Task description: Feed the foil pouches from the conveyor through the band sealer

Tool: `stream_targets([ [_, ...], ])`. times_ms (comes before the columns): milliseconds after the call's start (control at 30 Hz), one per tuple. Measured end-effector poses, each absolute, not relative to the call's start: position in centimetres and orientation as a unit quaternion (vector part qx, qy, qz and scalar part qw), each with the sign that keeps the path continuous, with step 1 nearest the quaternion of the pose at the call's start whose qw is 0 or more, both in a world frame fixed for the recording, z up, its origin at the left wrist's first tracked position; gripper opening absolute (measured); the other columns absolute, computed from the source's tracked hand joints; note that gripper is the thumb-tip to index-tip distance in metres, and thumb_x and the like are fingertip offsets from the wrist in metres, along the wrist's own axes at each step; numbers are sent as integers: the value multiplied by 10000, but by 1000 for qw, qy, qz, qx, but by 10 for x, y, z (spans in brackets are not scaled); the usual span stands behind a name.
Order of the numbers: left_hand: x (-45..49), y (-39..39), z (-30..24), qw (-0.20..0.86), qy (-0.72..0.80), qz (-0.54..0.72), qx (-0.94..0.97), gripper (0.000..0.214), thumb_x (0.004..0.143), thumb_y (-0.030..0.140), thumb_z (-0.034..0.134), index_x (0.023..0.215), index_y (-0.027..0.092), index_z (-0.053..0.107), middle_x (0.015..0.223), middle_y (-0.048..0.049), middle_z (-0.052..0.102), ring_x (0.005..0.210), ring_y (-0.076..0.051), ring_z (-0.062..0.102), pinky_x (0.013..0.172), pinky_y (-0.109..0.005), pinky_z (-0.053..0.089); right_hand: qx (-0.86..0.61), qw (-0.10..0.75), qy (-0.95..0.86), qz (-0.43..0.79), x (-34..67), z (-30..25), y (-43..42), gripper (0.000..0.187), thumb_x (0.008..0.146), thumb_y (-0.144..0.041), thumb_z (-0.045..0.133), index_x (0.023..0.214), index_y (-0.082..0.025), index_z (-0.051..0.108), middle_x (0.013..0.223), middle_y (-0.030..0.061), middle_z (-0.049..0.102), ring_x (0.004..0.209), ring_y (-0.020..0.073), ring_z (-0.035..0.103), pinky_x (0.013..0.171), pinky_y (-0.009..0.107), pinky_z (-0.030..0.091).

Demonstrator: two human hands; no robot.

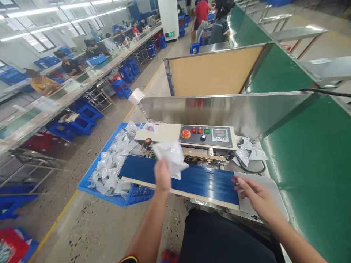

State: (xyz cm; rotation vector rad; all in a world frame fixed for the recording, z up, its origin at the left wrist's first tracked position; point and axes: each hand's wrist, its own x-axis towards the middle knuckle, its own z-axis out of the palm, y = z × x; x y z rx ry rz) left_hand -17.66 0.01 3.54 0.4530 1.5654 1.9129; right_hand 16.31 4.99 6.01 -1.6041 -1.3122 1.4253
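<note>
My left hand (162, 175) is closed on a white plastic pouch (171, 157), held blurred above the blue conveyor belt (203, 180) of a sealing machine (164, 133). My right hand (253, 193) rests with fingers stretched out at the belt's right end, touching the grey plate there and holding nothing. The machine's control panel (207, 135) with a red round button sits behind the belt.
A blue crate (90, 179) full of white pouches stands left of the machine. More pouches (251, 153) and a black cable lie at the right. A steel chute and a green conveyor (315, 164) run along the right. People sit at a long line on the left.
</note>
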Motion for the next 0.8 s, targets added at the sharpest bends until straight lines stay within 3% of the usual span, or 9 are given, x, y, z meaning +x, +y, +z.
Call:
stream_targets([
  [100,-67,10,23,513,546,591,298,568,874,676,803,657,174,649,664,-16,588,666,-160,525,636,-279,423,-568,330,-480,581,154,49,51,711,728,-843,833,987,-182,863,828,100,782,642,191,647,564,304,542],
  [167,-19,18,16,536,538,557,336,598,912,663,757,602,169,623,633,-5,541,641,-140,451,607,-276,361,-585,351,-460,569,163,41,57,647,737,-813,850,844,-175,831,672,47,685,565,152,561,522,279,485],
  [300,27,40,4,546,574,537,290,618,883,634,777,522,180,563,536,45,390,594,-111,328,578,-267,298,-644,375,-400,534,197,23,74,543,664,-695,916,682,-175,760,613,31,638,519,132,503,453,257,396],
  [500,45,58,-12,590,601,524,127,532,686,613,933,593,145,696,542,31,502,560,-122,461,570,-266,387,-656,339,-372,562,210,4,93,460,668,-593,883,565,-199,668,551,10,594,471,132,505,437,266,413],
  [667,25,49,-19,548,606,569,93,507,688,607,942,684,133,762,588,5,589,612,-157,573,620,-282,467,-623,284,-426,591,180,1,100,491,742,-654,851,624,-201,703,604,27,651,534,153,589,516,275,517],
  [800,-5,39,-19,511,641,563,104,495,784,627,883,769,139,804,687,-35,682,712,-206,667,718,-327,547,-607,177,-514,579,187,-1,134,561,840,-745,746,785,-188,791,677,78,746,516,179,608,490,292,462],
])
